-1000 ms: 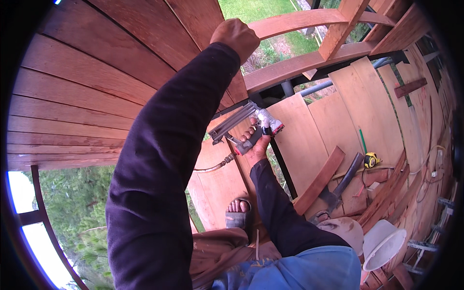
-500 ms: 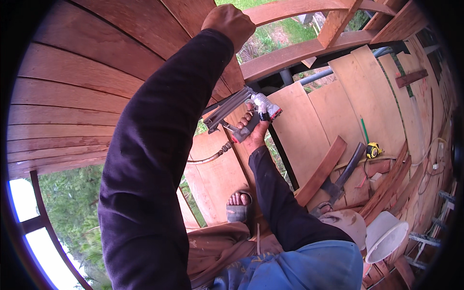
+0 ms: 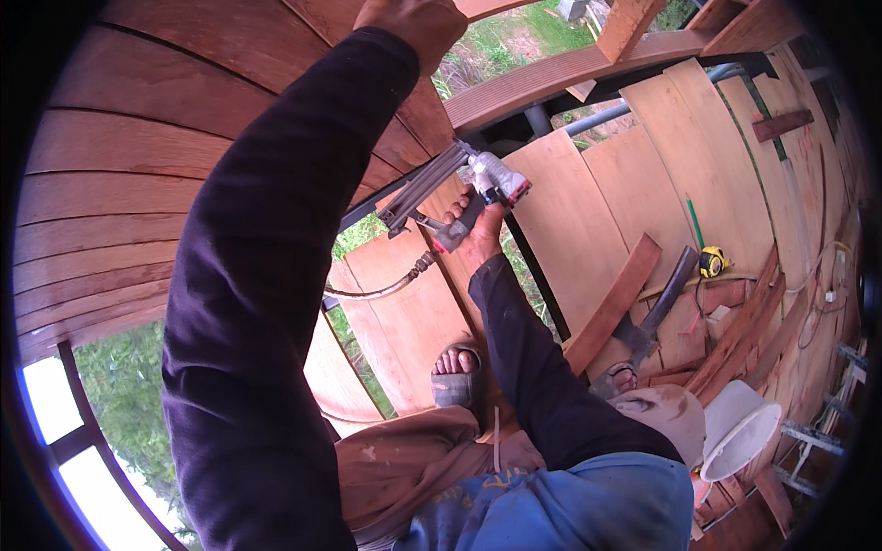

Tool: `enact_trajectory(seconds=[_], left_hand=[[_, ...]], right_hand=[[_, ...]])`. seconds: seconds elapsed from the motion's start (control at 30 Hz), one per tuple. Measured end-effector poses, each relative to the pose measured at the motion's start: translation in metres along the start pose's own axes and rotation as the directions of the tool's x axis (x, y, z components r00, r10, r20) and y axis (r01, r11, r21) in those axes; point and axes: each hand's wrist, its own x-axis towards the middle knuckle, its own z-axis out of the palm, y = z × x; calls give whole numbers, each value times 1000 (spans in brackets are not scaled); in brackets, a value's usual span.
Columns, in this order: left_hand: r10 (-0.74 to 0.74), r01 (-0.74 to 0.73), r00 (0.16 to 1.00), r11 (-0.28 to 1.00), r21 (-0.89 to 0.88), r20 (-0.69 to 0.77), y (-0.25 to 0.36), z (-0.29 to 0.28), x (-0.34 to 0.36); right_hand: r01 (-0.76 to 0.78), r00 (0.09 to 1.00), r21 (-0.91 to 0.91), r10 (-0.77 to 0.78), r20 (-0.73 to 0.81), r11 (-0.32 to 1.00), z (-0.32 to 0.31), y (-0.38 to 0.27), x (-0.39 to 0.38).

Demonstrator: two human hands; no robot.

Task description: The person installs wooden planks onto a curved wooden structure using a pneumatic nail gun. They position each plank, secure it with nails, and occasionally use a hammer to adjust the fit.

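Observation:
My left hand [image 3: 413,28] is raised at the top against the reddish plank surface [image 3: 184,83], fingers curled and mostly hidden, so what they grip is unclear. Below it and to the right, my right hand [image 3: 482,234] is closed round the dark handle of a pneumatic nail gun [image 3: 496,179], silver-bodied with a long magazine pointing down-left and lying beside the lower edge of those planks. A hose [image 3: 381,292] runs from the handle's end.
Pale plywood sheets [image 3: 551,211] have gaps showing greenery. A curved timber beam [image 3: 551,92] crosses the top. At right lie loose boards [image 3: 616,294], a hammer-like tool [image 3: 671,294], green pencil [image 3: 694,220], yellow tape measure [image 3: 713,262] and white bucket [image 3: 735,427]. My sandalled foot [image 3: 455,376] rests on plywood.
Both hands and the nail gun sit higher and slightly further left in the picture, along with much of the surroundings as the view shifts. Both grips look the same.

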Motion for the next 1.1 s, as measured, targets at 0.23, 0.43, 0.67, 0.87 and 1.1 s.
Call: enact_trajectory(seconds=[0.23, 0.43, 0.67, 0.87, 1.1], left_hand=[[10, -10, 1000, 1000, 23, -4, -7, 4, 7], [21, -20, 1000, 999, 44, -22, -8, 0, 5], [32, -30, 998, 999, 32, -60, -8, 4, 5], [49, -48, 998, 998, 45, -38, -3, -5, 4], [11, -9, 1000, 998, 58, -22, -4, 7, 0]], right_hand=[[-52, 998, 25, 51, 46, 998, 6, 18, -17], [-52, 998, 63, 50, 34, 997, -4, 23, -11], [-65, 993, 101, 55, 101, 993, -5, 21, -2], [-52, 998, 77, 49, 38, 996, 0, 21, -5], [-68, 993, 4, 68, -92, 998, 14, 23, -7]])
